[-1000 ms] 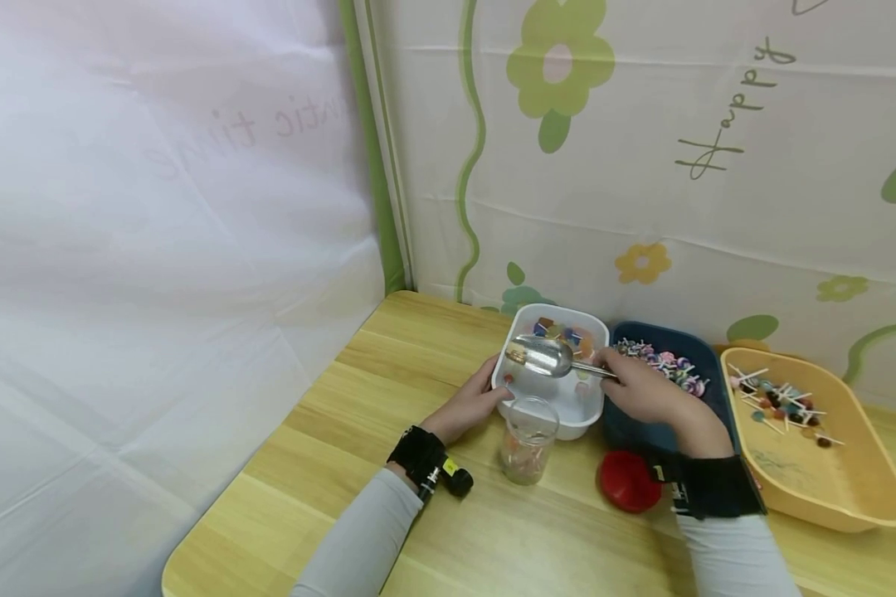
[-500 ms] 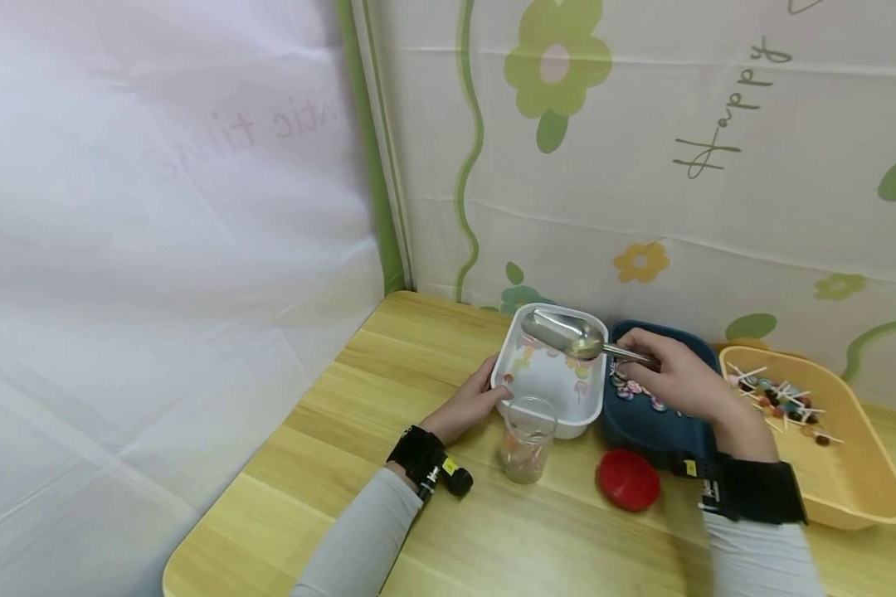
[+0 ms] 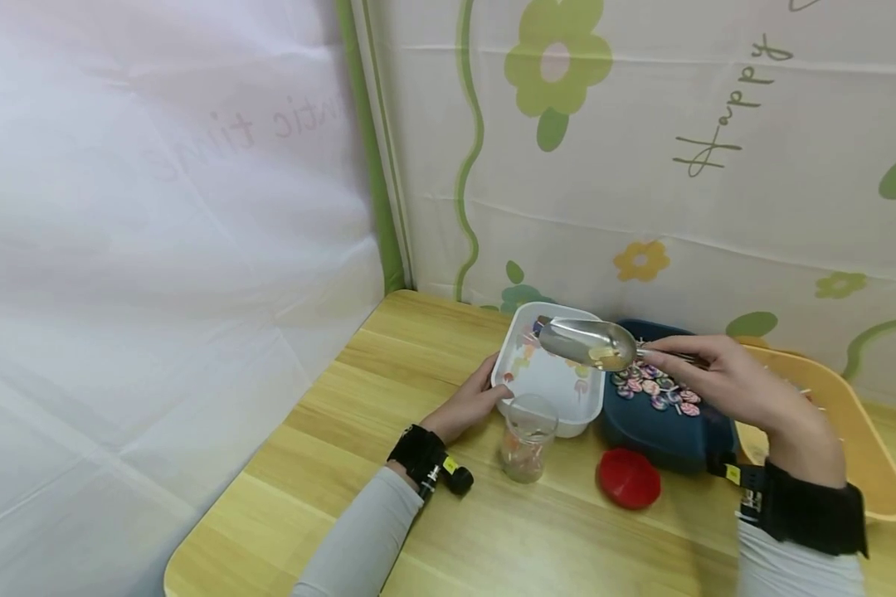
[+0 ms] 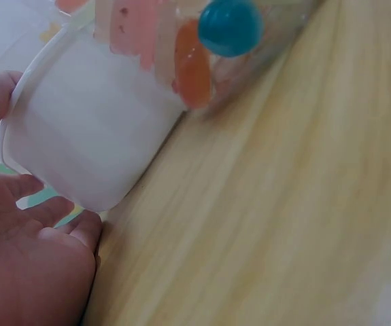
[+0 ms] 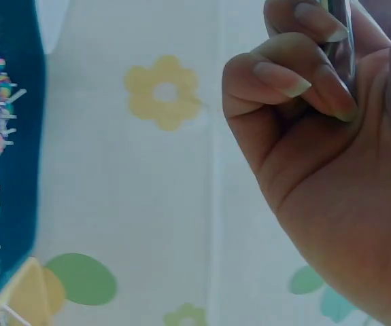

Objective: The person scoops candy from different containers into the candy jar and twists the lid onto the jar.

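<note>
My right hand [image 3: 739, 385] holds a metal scoop [image 3: 586, 342] by its handle, with the fingers curled round the handle in the right wrist view. The scoop is above the white bin [image 3: 586, 414] and the edge of the blue bin [image 3: 657, 448]; something small and yellowish shows in its bowl. My left hand [image 3: 466, 406] grips the left side of the white bin, thumb at the rim and fingers outside in the left wrist view. A few colourful pieces lie in that bin, partly hidden by the scoop. In front stands a clear plastic jar [image 3: 528, 444] with candies inside.
Small lollipops [image 3: 653, 390] fill part of the blue bin. Right of it is a yellow bin [image 3: 859, 448], partly covered by my right arm. A red lid [image 3: 629, 478] lies on the wooden table [image 3: 328, 464]. A printed curtain [image 3: 448, 207] hangs behind.
My right hand has moved right with the scoop, out from over the white bin's middle to above the blue bin, and the scoop has turned. My left hand has stayed put.
</note>
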A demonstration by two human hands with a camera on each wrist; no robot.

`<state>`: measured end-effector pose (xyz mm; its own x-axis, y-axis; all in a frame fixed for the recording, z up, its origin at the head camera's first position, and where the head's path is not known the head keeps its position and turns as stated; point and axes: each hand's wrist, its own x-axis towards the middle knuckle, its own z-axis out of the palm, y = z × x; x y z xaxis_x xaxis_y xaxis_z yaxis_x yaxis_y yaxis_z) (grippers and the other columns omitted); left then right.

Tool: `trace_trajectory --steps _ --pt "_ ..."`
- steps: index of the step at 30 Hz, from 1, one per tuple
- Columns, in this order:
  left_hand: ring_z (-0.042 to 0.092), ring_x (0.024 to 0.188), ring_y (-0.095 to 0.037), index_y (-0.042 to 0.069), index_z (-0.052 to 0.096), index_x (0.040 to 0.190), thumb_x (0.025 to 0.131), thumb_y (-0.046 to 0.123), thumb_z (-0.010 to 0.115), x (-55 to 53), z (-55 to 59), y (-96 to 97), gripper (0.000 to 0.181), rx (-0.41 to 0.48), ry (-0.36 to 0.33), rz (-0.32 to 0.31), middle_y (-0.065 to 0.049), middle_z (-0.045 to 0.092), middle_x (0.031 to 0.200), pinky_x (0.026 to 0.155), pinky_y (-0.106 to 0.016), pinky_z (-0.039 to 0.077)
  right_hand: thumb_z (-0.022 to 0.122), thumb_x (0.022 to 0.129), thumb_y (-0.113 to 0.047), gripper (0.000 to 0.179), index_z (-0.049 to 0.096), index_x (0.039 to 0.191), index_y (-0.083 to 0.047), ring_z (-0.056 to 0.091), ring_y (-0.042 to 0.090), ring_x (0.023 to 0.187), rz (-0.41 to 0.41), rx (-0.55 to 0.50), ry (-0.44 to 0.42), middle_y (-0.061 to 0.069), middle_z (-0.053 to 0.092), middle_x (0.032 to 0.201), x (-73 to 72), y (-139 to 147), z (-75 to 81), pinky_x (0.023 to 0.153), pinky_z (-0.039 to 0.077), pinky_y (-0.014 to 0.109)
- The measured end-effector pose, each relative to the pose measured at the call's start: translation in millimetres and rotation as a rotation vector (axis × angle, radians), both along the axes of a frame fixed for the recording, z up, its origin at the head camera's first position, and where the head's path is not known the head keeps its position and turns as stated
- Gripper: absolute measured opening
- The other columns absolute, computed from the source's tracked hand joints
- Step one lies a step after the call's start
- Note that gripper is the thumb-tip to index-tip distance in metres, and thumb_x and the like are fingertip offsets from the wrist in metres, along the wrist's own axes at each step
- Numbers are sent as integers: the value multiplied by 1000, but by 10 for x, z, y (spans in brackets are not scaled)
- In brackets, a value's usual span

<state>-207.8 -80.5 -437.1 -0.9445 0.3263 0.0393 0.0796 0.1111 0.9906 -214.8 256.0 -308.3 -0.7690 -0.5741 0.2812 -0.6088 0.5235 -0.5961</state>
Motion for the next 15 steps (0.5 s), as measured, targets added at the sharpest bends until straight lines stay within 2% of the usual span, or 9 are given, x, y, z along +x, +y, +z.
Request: trace_trajectory --steps 5,13,15 --pt "19 135 -23 16 15 150 89 14 53 27 4 14 71 -2 8 26 -12 18 152 110 -41 21 58 93 -18 19 68 109 -24 54 13 66 7 55 10 -3 64 88 157 36 126 54 47 26" --pt "17 136 -22 15 12 151 91 14 52 7 7 10 72 -7 8 9 -11 16 153 110 -41 20 58 93 -23 16 69 104 -27 48 9 54 79 185 -24 -10 59 68 331 95 256 46 41 23" --pt "17 136 -22 15 12 151 91 15 53 1 3 6 72 -4 11 5 -11 16 153 110 -41 21 59 93 -24 15 70 102 -28 50 8 56 73 211 -11 -13 61 73 357 84 268 48 43 22"
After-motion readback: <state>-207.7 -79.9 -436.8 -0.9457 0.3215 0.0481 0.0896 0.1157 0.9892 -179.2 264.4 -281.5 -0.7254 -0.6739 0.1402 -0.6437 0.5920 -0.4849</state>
